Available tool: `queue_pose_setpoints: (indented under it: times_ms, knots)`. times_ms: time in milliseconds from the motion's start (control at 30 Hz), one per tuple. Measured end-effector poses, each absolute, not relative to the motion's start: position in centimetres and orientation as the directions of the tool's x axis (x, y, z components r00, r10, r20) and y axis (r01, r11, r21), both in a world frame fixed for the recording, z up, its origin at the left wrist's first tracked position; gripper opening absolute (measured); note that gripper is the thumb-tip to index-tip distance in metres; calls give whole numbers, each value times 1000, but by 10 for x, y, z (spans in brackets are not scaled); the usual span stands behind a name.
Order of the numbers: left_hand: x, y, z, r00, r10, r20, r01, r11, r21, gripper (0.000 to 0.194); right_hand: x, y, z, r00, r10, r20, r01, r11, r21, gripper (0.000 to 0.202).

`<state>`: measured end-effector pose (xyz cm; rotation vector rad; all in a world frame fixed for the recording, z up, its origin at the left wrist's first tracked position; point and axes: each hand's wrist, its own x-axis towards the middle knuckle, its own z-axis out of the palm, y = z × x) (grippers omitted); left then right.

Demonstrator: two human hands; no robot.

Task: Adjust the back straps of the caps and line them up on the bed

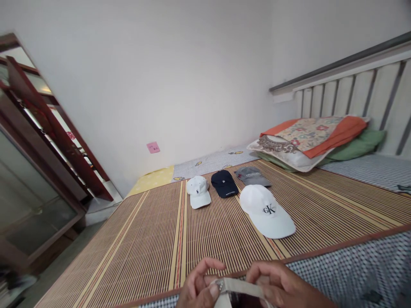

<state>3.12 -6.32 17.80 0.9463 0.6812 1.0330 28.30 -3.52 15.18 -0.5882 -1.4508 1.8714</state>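
While both hands, left hand and right hand, pinch beige cap strap at bottom edge: four caps already laid ahead on mat — big white cap nearest, small white cap, dark cap, grey cap beyond. Held one not placed yet.

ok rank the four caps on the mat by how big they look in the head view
1. white CK cap, though it lies nearest the camera
2. navy cap and small white cap look alike
3. grey cap, farthest and partly hidden
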Motion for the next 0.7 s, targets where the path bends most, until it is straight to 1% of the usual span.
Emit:
queue_pose_setpoints:
  times_ms: [100,167,267,367,433,500,533,633,700]
  knots:
    - [25,-61,177,413,910,-38,-403,220,888,37,287,-31,141,-680,724,112,-373,-211,-903,42]
    - [24,-59,175,459,888,-22,-399,229,888,36,288,-29,137,-646,752,131,-457,-243,-856,39]
    - [24,-56,171,529,849,8,-397,239,886,34,286,-29,135,-603,788,127,-522,-270,-809,36]
    - [26,-56,169,545,838,1,-410,266,872,37,285,-31,137,-585,801,126,-546,-274,-792,34]
    - [27,-55,166,551,835,-7,-409,277,870,46,285,-31,138,-571,810,133,-562,-268,-783,35]
    - [25,-52,160,581,813,-38,-367,303,880,54,285,-31,138,-556,819,142,-580,-261,-772,36]
    - [24,-51,156,595,801,-69,-337,327,883,55,285,-31,137,-547,825,143,-588,-257,-767,36]
    - [20,-46,142,644,748,-158,-240,394,887,45,286,-31,136,-555,818,148,-572,-247,-782,34]
    - [18,-44,136,663,734,-147,-236,391,890,38,287,-32,136,-578,800,161,-538,-225,-812,35]
